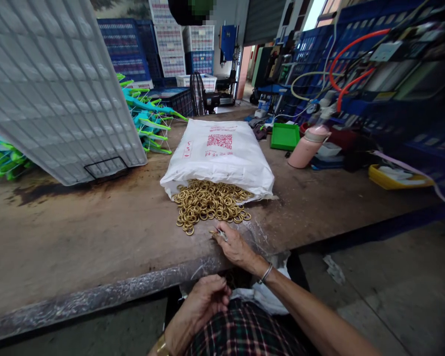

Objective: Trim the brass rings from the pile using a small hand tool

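A white sack with red print lies on the table, its mouth facing me. Brass-coloured rings spill out of it in a loose heap. Just in front of the heap, my right hand is closed in a pinch on a small shiny metal piece, whose exact kind is unclear. Below the table's edge, my left hand sits over my lap with its fingers curled; whatever they hold, if anything, is hidden. Between my hands and lap, white sack-like material shows, with dark contents partly in shadow.
A tall grey-white ribbed plastic panel stands at the left, with green and blue plastic pieces behind it. To the right are a green tray, a pink bottle and a yellow tray. The table's front edge runs before me.
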A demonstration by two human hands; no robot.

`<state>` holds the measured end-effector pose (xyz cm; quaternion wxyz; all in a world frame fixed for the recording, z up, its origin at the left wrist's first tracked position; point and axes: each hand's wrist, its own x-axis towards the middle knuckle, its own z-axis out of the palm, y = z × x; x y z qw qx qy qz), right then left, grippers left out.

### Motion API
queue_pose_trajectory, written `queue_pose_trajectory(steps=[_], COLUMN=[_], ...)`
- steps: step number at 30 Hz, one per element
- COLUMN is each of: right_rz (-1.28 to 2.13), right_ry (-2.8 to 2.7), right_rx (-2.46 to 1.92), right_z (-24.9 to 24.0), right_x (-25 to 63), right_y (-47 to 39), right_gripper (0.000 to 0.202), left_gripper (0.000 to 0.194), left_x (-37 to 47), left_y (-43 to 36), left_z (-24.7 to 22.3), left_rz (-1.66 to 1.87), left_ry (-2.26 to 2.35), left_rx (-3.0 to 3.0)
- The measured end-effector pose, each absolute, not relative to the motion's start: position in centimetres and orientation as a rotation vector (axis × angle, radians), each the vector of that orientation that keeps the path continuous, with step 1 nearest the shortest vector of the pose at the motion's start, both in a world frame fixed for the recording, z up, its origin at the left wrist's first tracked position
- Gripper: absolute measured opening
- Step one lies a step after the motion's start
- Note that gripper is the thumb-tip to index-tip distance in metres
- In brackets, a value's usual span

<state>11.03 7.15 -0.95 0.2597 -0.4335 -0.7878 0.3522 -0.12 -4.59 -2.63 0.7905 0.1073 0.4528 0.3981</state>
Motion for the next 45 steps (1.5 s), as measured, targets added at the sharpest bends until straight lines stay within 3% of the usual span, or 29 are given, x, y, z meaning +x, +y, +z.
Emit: queue_pose_trajectory(steps=[11, 18, 33, 40, 45], right_rz=[1.196, 1.300, 1.494, 0.936, 0.822], right_ry=[-2.122, -1.990, -1.766, -2.307, -2.477], right_rx=[-0.964, -0.997, -1.077, -1.167, -1.191], right_z=[0.8, 0.8, -0.1, 0.3, 0.6], right_x=[13.3, 13.8, 13.2, 14.2, 13.8], right_y=[5.5, 4.7, 5.2, 4.8, 4.4], right_gripper=[0.010, 0.011, 0.018, 0.020, 0.020], left_gripper=[0.048, 0.033, 0.033, 0.032, 0.029], left_x=[-0.6, -0.3, -0.1, 0.1, -0.3], left_y=[-2.3, -0.9, -1.2, -1.1, -1.0], left_z=[1.4, 0.8, 0.5, 0.7, 0.1], left_rz=[1.211, 1.097, 1.107, 1.191, 1.191], left_ry=[1.468, 1.449, 1.293, 1.207, 1.208], left_rx=[0.774, 0.861, 0.777, 0.705, 0.728])
